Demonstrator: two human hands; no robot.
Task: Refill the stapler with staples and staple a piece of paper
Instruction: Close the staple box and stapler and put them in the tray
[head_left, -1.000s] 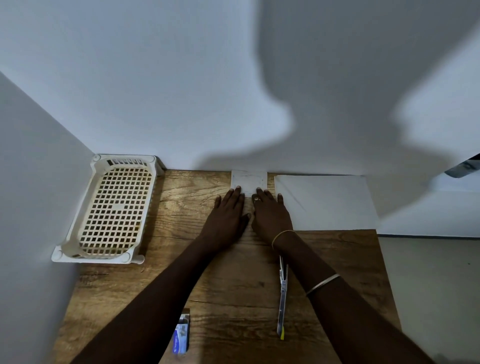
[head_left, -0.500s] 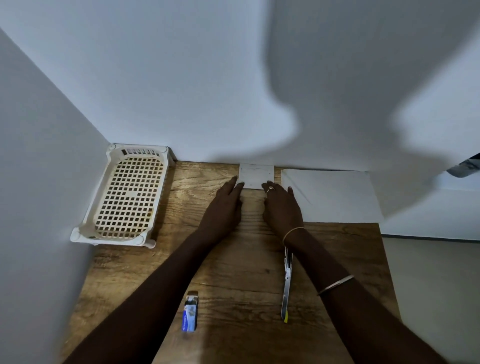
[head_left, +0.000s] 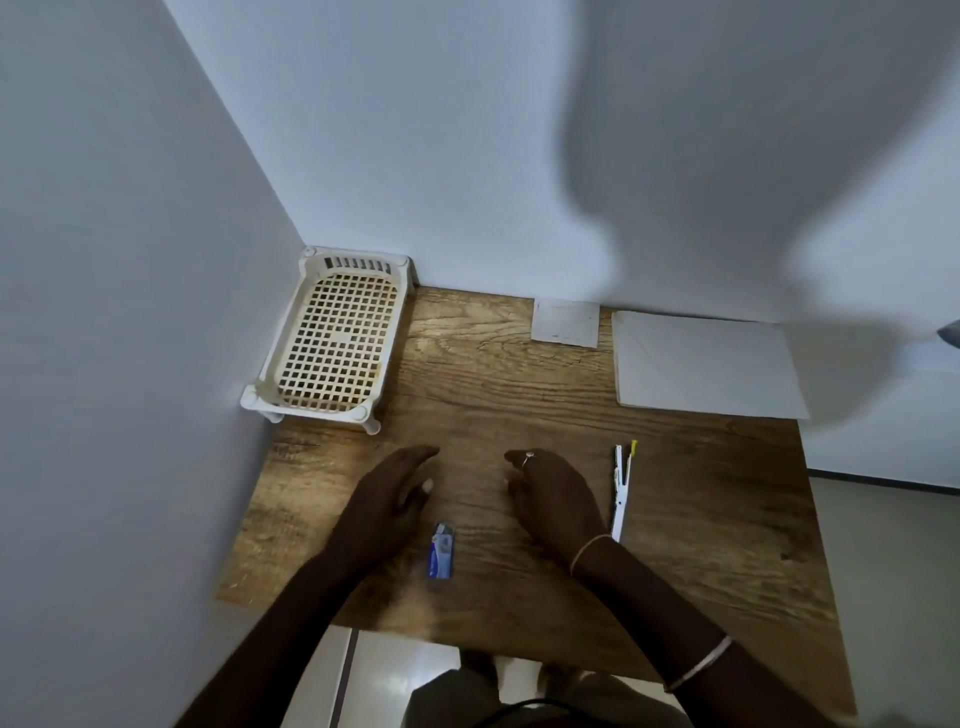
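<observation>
A small folded white paper (head_left: 565, 322) lies at the table's far edge against the wall. A slim white stapler (head_left: 622, 488) with a yellow tip lies lengthwise, swung open, just right of my right hand (head_left: 553, 496). A small blue staple box (head_left: 441, 556) lies near the front, below and between my hands. My left hand (head_left: 389, 493) hovers over the table middle, fingers apart, holding nothing. My right hand is also empty with fingers loosely curved.
A cream plastic lattice tray (head_left: 260, 387) stands in the back-left corner by the walls. A stack of larger white sheets (head_left: 706, 364) lies at the back right. The wooden table (head_left: 701, 519) ends at the right and front edges.
Both hands have drawn back from the small folded paper at the far edge to the middle of the table, leaving it lying there. The view has tilted down.
</observation>
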